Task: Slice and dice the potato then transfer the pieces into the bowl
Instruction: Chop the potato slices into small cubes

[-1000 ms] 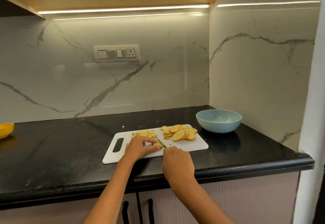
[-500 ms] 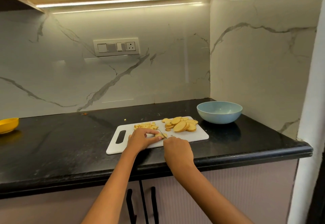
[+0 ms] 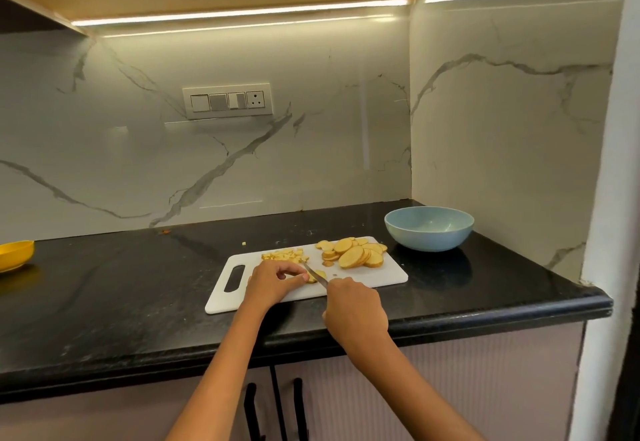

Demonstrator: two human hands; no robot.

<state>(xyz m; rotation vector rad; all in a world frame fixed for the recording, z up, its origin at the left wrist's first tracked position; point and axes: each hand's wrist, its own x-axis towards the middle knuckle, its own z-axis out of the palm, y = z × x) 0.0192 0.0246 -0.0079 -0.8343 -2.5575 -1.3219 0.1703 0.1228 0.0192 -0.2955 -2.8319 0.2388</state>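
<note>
Both hands are holding position: left hand (image 3: 273, 279) is pinning a slice (image 3: 317, 275), right hand (image 3: 353, 309) is gripping the knife (image 3: 313, 273), dicing; next cut needs fingertip clearance.

Only the person's two forearms and hands show, entering the view from the 6 o'clock edge. The bare left hand (image 3: 273, 283) and the bare right hand (image 3: 353, 309) carry no gloves, rings, watch or bracelet that can be made out. Both forearms are uncovered down to the frame edge, with no sleeve or cuff showing anywhere along them.
</note>
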